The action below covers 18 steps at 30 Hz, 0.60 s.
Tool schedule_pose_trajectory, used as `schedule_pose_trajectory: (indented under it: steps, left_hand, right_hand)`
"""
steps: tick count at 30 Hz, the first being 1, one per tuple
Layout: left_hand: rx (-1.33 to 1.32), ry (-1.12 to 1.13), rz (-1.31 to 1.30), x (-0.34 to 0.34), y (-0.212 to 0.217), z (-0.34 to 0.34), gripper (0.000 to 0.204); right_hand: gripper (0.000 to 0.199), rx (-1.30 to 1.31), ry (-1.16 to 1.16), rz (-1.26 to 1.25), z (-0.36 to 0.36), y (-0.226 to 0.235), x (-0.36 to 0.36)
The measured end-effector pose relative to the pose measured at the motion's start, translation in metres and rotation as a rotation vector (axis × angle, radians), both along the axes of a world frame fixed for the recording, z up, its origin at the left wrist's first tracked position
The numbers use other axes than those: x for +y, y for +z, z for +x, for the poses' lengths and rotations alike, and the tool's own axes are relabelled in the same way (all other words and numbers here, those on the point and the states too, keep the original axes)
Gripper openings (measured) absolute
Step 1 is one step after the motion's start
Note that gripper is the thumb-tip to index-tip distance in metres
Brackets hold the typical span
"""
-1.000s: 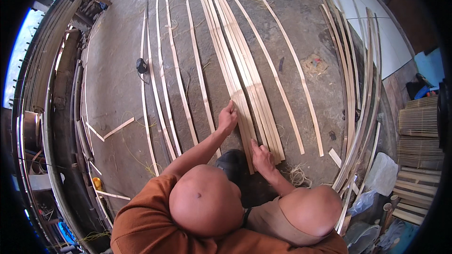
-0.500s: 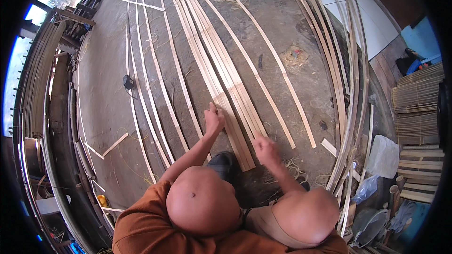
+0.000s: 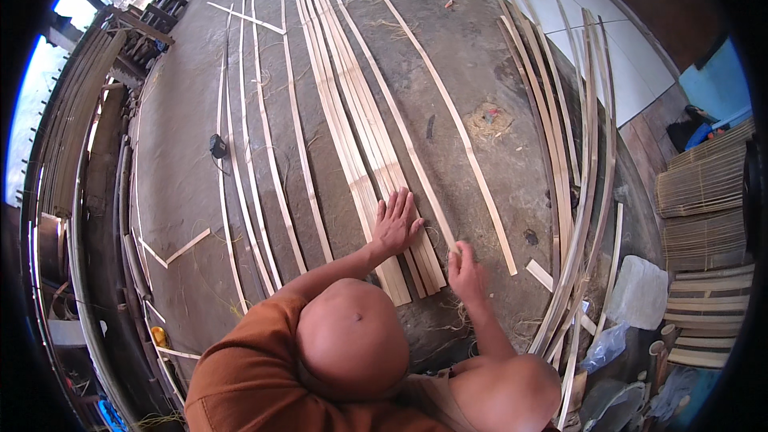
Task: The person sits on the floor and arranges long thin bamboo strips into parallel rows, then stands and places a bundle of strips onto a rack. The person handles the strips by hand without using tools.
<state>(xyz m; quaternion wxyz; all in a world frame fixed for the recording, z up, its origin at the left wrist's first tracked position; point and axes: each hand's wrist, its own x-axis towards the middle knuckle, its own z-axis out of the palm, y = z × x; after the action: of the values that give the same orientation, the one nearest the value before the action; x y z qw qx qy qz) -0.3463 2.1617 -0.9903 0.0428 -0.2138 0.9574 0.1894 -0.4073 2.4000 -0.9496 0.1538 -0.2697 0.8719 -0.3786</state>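
Note:
Several long, pale bamboo strips (image 3: 386, 168) lie side by side on the concrete floor, in two bundles with a narrow gap between them. My left hand (image 3: 396, 226) rests flat across the near part of the right-hand bundle, fingers spread. To the right of that bundle runs a single bamboo strip (image 3: 416, 164). My right hand (image 3: 467, 274) is closed on its near end, fingers pinched round the tip. Another separate strip (image 3: 468, 148) lies farther right, untouched.
Several loose strips (image 3: 272, 168) are spread to the left, near a small black object (image 3: 217, 146). On the right stands a long bunch of strips (image 3: 588, 192), with a whitish block (image 3: 638, 292) and rolled slatted blinds (image 3: 704, 232) beyond it. Bamboo poles (image 3: 124, 216) line the left side.
My left hand has moved right, from the left-hand bundle onto the right-hand one, and flattened. My right hand has shifted slightly right and now grips the single strip's near end.

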Motion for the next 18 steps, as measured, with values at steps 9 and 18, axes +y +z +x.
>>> schedule_pose_trajectory:
  steps: [9,18]
  left_hand:
    - [-0.037,0.019,-0.052,0.002,-0.002,0.004,0.077]
    - [0.000,0.038,-0.103,0.005,-0.007,0.004,0.077]
  right_hand:
    - [0.029,-0.057,0.130,0.143,0.024,-0.013,0.006]
    - [0.037,-0.174,0.151,-0.005,-0.002,-0.009,-0.002]
